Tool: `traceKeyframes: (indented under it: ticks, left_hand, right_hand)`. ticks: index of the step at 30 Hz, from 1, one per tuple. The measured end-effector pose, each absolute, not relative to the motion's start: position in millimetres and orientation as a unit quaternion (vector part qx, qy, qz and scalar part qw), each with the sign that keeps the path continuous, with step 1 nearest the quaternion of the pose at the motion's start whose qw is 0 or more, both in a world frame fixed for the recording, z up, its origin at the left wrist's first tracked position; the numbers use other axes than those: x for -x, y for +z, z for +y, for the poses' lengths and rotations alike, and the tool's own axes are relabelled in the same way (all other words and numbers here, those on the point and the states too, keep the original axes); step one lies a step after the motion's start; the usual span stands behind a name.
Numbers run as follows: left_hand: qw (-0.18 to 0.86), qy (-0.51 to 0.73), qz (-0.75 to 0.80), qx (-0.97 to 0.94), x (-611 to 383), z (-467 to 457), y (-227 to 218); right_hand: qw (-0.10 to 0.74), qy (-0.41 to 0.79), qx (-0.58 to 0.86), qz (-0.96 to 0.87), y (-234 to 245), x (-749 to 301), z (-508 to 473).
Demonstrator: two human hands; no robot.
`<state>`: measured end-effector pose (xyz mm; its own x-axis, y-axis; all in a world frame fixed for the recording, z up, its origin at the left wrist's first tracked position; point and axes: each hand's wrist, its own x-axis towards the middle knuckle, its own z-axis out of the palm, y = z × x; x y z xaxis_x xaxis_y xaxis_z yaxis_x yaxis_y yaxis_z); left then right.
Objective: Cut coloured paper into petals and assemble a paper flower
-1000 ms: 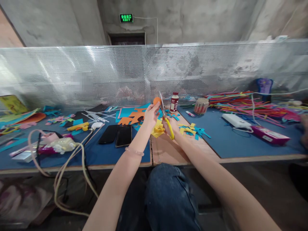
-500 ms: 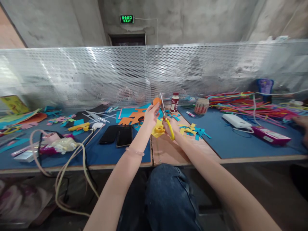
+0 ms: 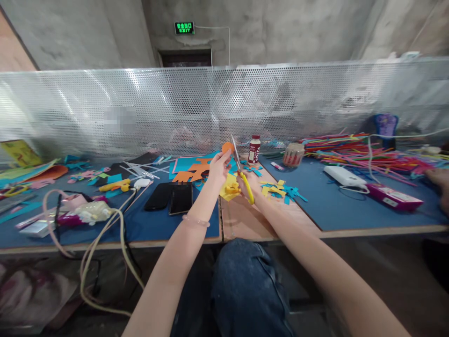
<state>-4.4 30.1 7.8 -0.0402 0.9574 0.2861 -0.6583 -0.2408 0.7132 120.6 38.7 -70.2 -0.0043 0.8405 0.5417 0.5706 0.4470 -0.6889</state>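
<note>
My left hand (image 3: pixel 220 166) pinches a small rounded piece of orange paper (image 3: pixel 227 147), held up above the table. In my right hand (image 3: pixel 249 183) is a pair of scissors (image 3: pixel 248 188) with yellow handles, its blades pointing up and away beside the orange piece. Whether the blades touch the paper's edge I cannot tell. Yellow paper (image 3: pixel 227 187) lies on the table beneath my hands. Cut orange paper (image 3: pixel 199 169) rests on blue sheets to the left, and yellow and blue scraps (image 3: pixel 277 189) lie right of my right hand.
Two dark phones (image 3: pixel 181 198) lie left of my forearm, near cables and a yellow glue gun (image 3: pixel 115 185). A dark red bottle (image 3: pixel 254 150), a jar (image 3: pixel 293 154) and colourful pipe cleaners (image 3: pixel 351 150) stand or lie rightward. Another person's hand (image 3: pixel 438 180) shows at the right edge.
The orange piece and the scissors' tips have shifted very slightly left. Both hands keep their grips, and the things on the table look the same.
</note>
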Motion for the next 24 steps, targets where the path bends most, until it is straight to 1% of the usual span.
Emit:
traceKeyframes:
  ticks: [14,24]
  left_hand:
    - [0.546,0.71,0.208,-0.393,8,36,6]
    - [0.525,0.717,0.214,-0.404,14,36,7]
  right_hand:
    - [0.483,0.116,0.519,-0.695,-61,-120,29]
    - [0.478,0.129,0.524,-0.693,-56,-119,21]
